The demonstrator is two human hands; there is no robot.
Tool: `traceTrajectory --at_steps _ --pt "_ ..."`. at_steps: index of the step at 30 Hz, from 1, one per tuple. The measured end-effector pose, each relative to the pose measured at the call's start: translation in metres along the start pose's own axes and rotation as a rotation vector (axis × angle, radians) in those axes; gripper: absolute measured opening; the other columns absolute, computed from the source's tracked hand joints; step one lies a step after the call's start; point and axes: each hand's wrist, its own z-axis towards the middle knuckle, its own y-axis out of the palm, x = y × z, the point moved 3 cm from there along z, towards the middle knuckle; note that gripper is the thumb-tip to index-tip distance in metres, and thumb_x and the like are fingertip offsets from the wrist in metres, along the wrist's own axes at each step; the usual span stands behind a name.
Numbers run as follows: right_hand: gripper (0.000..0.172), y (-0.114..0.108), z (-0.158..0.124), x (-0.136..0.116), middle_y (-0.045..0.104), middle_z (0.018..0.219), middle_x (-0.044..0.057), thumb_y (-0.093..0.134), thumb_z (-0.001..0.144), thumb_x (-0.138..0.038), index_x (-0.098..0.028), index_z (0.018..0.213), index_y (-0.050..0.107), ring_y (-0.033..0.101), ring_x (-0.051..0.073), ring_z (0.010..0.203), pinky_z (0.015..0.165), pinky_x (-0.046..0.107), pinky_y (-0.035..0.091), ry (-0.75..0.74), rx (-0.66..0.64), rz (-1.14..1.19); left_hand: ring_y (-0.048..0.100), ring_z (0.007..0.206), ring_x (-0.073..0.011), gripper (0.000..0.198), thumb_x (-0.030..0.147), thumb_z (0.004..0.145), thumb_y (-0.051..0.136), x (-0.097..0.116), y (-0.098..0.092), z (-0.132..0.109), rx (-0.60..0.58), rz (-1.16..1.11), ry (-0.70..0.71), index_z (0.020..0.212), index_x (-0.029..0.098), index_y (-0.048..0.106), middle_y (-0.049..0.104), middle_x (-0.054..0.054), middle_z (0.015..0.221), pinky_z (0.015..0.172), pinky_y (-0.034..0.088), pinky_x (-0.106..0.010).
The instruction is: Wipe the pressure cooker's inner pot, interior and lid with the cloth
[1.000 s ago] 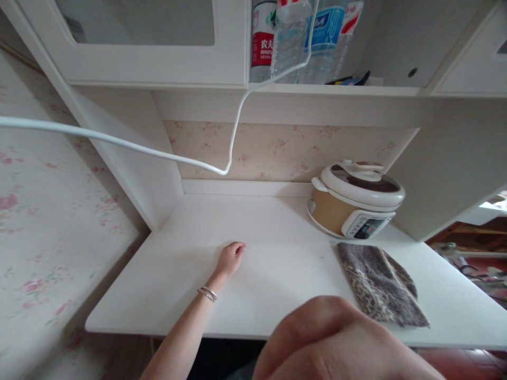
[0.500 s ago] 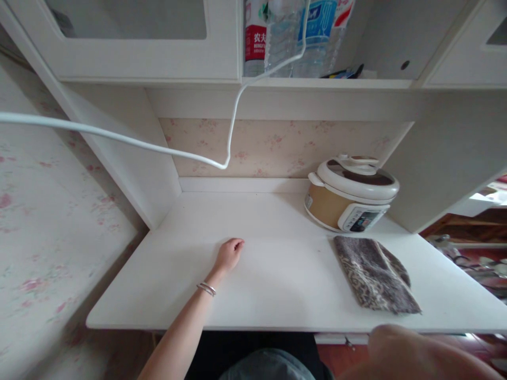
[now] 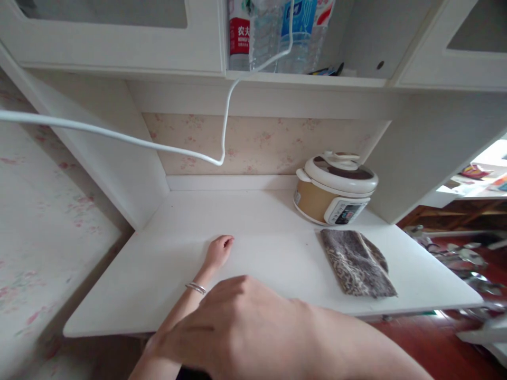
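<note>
My left hand [image 3: 219, 250] rests on the white tabletop [image 3: 261, 248] in a loose fist, and nothing shows in it. Two thin silver bangles [image 3: 195, 288] circle that wrist. Close to the camera, my right hand [image 3: 241, 324] reaches across from the right with its back toward me, covering part of my left forearm in this view. Its fingers point left and down, and their tips are hidden or blurred. Whether it touches the left forearm I cannot tell.
A folded grey-brown patterned cloth [image 3: 354, 264] lies at the right, in front of a white and gold electric cooker [image 3: 336, 190]. A white cable [image 3: 158, 145] hangs across the view. Overhead, a shelf holds plastic bottles [image 3: 265, 37]. Wallpapered wall [image 3: 43, 211] bounds the left.
My right hand has moved from the lower right to the lower middle, over my left forearm. The view has shifted to the right. My left fist stays on the table.
</note>
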Motion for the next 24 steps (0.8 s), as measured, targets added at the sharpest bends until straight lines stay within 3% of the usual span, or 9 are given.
traceTrajectory --at_steps 3,5,7,8,10,16,21,24 --pt "0.029 0.049 0.012 0.052 0.071 0.076 0.005 0.045 0.094 -0.029 -0.021 0.115 0.064 0.065 0.019 0.071 0.07 0.03 0.049 0.167 -0.053 0.029 0.066 0.095 -0.0198 0.026 0.028 0.091 0.048 -0.002 0.001 0.001 0.005 0.0 -0.007 0.101 0.02 0.07 0.073 -0.006 0.102 0.089 0.049 -0.031" --pt "0.04 0.09 0.005 0.09 0.072 0.097 0.008 0.044 0.09 -0.013 -0.019 0.128 0.055 0.066 0.02 0.087 0.077 0.03 0.049 0.282 -0.086 0.061 0.067 0.093 -0.0199 0.025 0.029 0.091 0.048 -0.004 0.002 0.001 -0.006 -0.006 -0.008 0.1 0.019 0.07 0.073 -0.006 0.1 0.086 0.05 -0.031" --pt "0.06 0.125 -0.009 0.125 0.053 0.138 0.011 0.048 0.083 -0.007 -0.021 0.142 0.041 0.053 0.022 0.121 0.098 0.037 0.042 0.33 -0.068 0.067 0.067 0.091 -0.0195 0.025 0.029 0.09 0.048 -0.005 0.003 0.002 -0.021 -0.023 0.016 0.1 0.019 0.069 0.073 -0.006 0.099 0.084 0.051 -0.03" --pt "0.061 0.14 -0.018 0.14 0.043 0.147 0.01 0.048 0.085 -0.01 -0.023 0.144 0.039 0.044 0.025 0.131 0.106 0.044 0.036 0.386 -0.063 0.048 0.067 0.091 -0.0193 0.025 0.03 0.09 0.048 -0.005 0.003 0.002 -0.02 -0.029 0.029 0.1 0.019 0.069 0.073 -0.006 0.099 0.084 0.051 -0.03" --pt "0.047 0.161 -0.035 0.163 0.04 0.15 0.007 0.043 0.094 -0.021 -0.026 0.141 0.044 0.037 0.025 0.136 0.112 0.05 0.026 0.495 -0.015 0.048 0.066 0.094 -0.0187 0.027 0.031 0.092 0.046 -0.004 0.002 0.002 -0.004 -0.03 0.046 0.1 0.02 0.068 0.072 -0.005 0.101 0.087 0.05 -0.03" --pt "0.034 0.184 -0.048 0.174 0.053 0.14 0.001 0.041 0.098 -0.03 -0.029 0.128 0.057 0.043 0.018 0.132 0.116 0.044 0.022 0.552 0.239 0.071 0.066 0.092 -0.0186 0.03 0.035 0.095 0.042 0.004 0.001 0.004 -0.019 -0.029 0.04 0.098 0.02 0.068 0.072 -0.006 0.099 0.085 0.05 -0.031" --pt "0.033 0.189 -0.047 0.177 0.053 0.14 0.002 0.046 0.096 -0.029 -0.028 0.127 0.056 0.045 0.021 0.131 0.116 0.047 0.024 0.517 0.312 0.077 0.066 0.092 -0.0183 0.03 0.037 0.095 0.043 0.006 0.0 0.004 -0.025 -0.058 0.008 0.097 0.021 0.068 0.072 -0.005 0.099 0.085 0.05 -0.029" --pt "0.029 0.186 -0.049 0.182 0.061 0.13 0.002 0.047 0.095 -0.022 -0.028 0.12 0.06 0.05 0.02 0.126 0.114 0.047 0.026 0.471 0.351 0.139 0.066 0.091 -0.018 0.029 0.036 0.095 0.043 0.005 0.001 0.005 -0.018 -0.051 -0.01 0.097 0.021 0.068 0.072 -0.005 0.098 0.084 0.051 -0.029"
